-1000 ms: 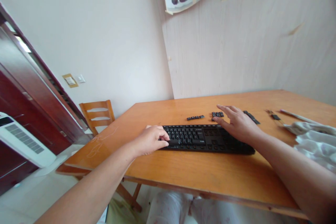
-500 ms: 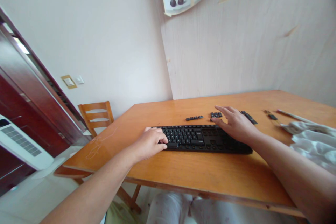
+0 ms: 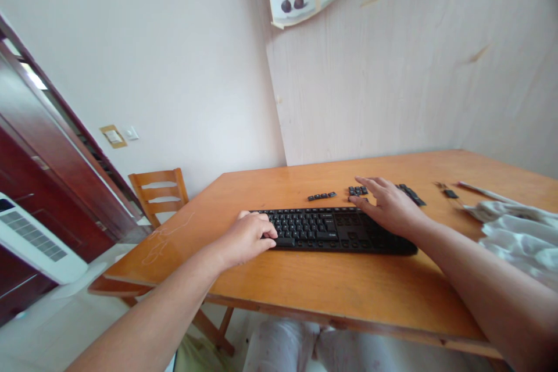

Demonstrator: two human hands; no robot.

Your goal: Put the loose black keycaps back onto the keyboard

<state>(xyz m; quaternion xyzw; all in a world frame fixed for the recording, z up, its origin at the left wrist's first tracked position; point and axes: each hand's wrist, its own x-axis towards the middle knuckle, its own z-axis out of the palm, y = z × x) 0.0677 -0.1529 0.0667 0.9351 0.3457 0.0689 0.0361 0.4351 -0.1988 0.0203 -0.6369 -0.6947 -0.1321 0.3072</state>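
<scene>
A black keyboard [image 3: 314,229] lies lengthwise on the wooden table, with some bare key places toward its right part. Over its left end rests my left hand [image 3: 250,235], the fingers curled on it and the thumb at the front near the space bar; that end is hidden. My right hand [image 3: 390,203] is open above the number pad end, fingers stretched forward and thumb apart, nothing in it. Behind the keyboard lie a row of loose keycaps [image 3: 322,196], a small cluster of keycaps [image 3: 358,190] by my right fingertips, and more black keycaps [image 3: 410,194] beyond that hand.
On the right of the table [image 3: 270,186] are a small black piece [image 3: 450,193], a thin stick-like object [image 3: 483,190], and a crumpled whitish cloth or bag [image 3: 518,238]. A wooden chair [image 3: 159,192] stands at the far left corner. A wall rises behind the table.
The view has shifted slightly, so everything appears a little farther left. Both hands keep nearly the same places at the keyboard, the right still stretched out over the number pad end.
</scene>
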